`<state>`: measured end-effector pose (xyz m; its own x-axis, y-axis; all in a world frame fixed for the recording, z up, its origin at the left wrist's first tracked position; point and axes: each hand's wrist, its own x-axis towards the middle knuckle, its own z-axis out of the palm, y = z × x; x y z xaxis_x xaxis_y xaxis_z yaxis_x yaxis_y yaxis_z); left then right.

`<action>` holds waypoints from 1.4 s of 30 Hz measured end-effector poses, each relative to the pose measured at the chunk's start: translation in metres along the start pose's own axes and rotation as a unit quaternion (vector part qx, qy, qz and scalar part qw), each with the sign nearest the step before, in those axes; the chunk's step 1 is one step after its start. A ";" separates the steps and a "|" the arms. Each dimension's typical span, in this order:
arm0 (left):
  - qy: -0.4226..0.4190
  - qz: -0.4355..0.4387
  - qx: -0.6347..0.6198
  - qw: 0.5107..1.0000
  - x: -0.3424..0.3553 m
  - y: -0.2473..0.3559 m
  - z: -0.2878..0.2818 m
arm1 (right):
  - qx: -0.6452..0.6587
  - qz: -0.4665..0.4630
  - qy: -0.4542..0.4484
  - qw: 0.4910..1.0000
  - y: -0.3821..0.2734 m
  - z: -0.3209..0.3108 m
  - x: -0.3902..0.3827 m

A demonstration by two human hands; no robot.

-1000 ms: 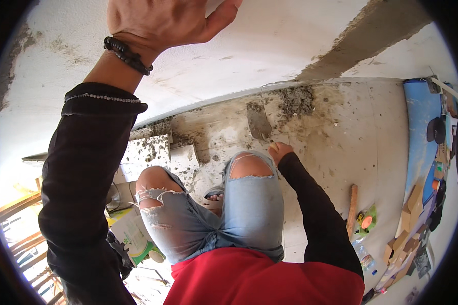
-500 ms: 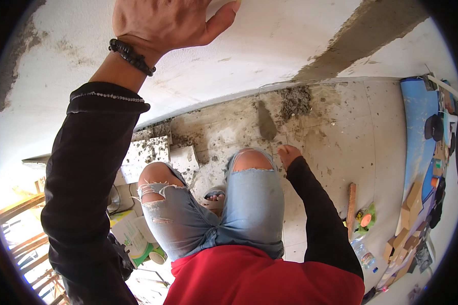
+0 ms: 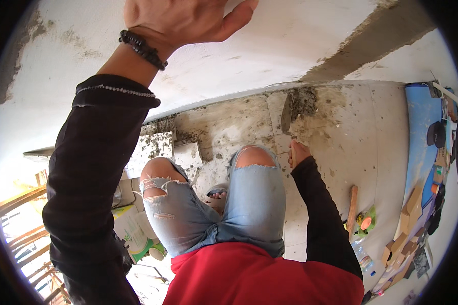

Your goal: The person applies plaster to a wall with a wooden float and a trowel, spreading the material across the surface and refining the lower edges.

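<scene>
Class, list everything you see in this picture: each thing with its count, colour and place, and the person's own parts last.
Steel trowel: one, grey, in the mortar heap.
Wet mortar heap: one, dark grey, at the wall's foot.
Plastered wall: one, white, ahead.
Tiled floor: one, pale, mortar-spattered.
Wooden stick: one, brown, floor right.
Beaded bracelet: one, black, left wrist.
Left hand: flat on the wall.
Right hand: grips the trowel's handle.

Left hand presses the wall; right hand grips a trowel.
</scene>
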<state>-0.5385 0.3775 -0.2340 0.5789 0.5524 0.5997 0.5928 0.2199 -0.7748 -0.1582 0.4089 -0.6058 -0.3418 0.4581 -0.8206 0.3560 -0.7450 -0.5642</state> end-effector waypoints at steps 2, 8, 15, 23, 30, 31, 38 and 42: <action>0.007 0.004 0.000 1.000 0.002 0.000 0.002 | -0.006 -0.003 -0.036 0.999 0.008 -0.006 -0.011; -0.041 -0.063 -0.067 0.995 0.012 0.015 -0.007 | -0.399 -0.176 -0.028 0.899 0.082 -0.008 -0.004; -0.054 -0.072 -0.087 0.992 0.012 0.015 -0.004 | -0.402 -0.214 0.011 0.890 0.085 0.023 0.044; -0.007 0.007 0.035 0.999 0.008 0.004 0.007 | -0.234 -0.137 -0.015 0.962 0.029 0.063 0.048; -0.158 -0.077 -0.070 0.982 0.020 0.015 -0.023 | 0.082 0.013 0.019 0.996 0.016 0.014 -0.001; -0.082 -0.036 -0.019 0.996 0.012 0.005 -0.007 | -0.061 -0.044 -0.005 0.997 0.025 -0.002 0.003; 0.019 -0.007 -0.006 1.000 0.014 0.006 -0.002 | -0.348 -0.097 -0.006 0.932 0.043 -0.061 0.025; -0.100 -0.085 -0.094 0.987 0.024 0.013 -0.027 | -0.051 -0.011 -0.018 0.998 -0.003 -0.046 0.002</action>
<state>-0.5018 0.3725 -0.2242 0.3503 0.6726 0.6518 0.7758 0.1816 -0.6042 -0.1199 0.4343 -0.6100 -0.3817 0.4547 -0.8047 0.4334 -0.6809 -0.5903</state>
